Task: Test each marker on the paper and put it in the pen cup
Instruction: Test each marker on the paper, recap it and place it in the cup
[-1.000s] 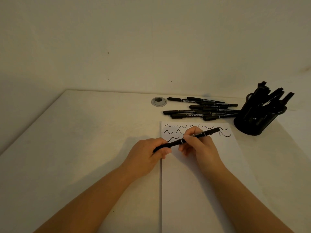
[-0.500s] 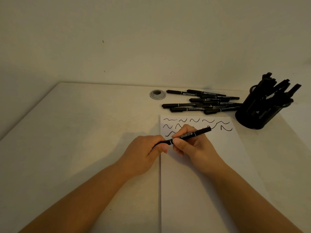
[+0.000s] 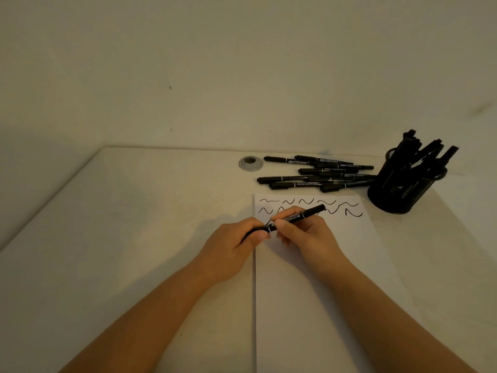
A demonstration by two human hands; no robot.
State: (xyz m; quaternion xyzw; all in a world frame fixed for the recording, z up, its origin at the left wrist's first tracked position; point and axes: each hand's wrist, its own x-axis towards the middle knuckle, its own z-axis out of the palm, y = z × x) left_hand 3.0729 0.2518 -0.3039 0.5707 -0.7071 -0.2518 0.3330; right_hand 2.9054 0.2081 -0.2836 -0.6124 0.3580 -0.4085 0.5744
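Observation:
Both hands hold one black marker (image 3: 301, 216) over the left edge of the white paper (image 3: 317, 305). My left hand (image 3: 234, 246) grips its cap end, fingers curled round it. My right hand (image 3: 304, 235) pinches the barrel, whose far end points up and right. Black squiggles (image 3: 349, 208) run across the top of the sheet. Several more black markers (image 3: 317, 175) lie in a pile behind the paper. The black mesh pen cup (image 3: 400, 189) stands at the right with several markers upright in it.
A grey round cable grommet (image 3: 250, 163) sits in the cream desk (image 3: 121, 238) left of the marker pile. A plain wall rises right behind the desk's back edge. The desk's left edge runs diagonally toward me.
The marker has slid down and left in my hands, so less of it sticks out past my right hand. Both hands have stayed at the paper's left edge.

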